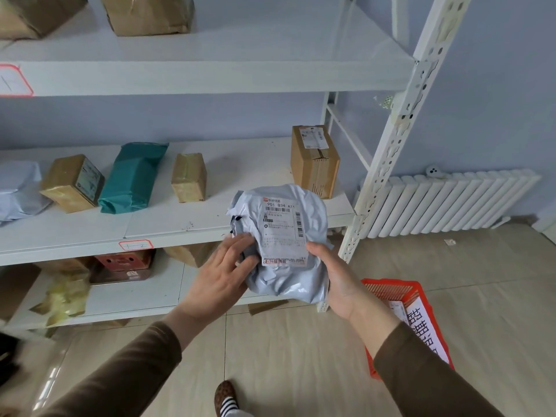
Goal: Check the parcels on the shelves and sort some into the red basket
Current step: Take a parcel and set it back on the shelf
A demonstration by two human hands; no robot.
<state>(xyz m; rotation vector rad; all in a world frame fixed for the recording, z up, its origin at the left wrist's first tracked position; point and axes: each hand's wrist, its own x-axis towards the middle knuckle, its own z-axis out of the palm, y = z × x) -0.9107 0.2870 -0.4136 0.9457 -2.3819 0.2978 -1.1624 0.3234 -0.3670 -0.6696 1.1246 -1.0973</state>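
A grey plastic mailer parcel (282,224) with a white shipping label facing me is held up in front of the middle shelf (168,227). My left hand (222,272) grips its left side, fingers curled over the crumpled edge. My right hand (334,278) holds its lower right side, thumb on the label's corner. The red basket (394,291) stands on the floor at the lower right, partly hidden behind my right forearm, with a white sign on its side.
On the middle shelf sit a tall cardboard box (314,161), a small taped box (189,177), a green parcel (132,177), another taped box (72,182) and a grey bag (18,194). More parcels lie on the shelves above and below. A white radiator (451,203) lines the right wall.
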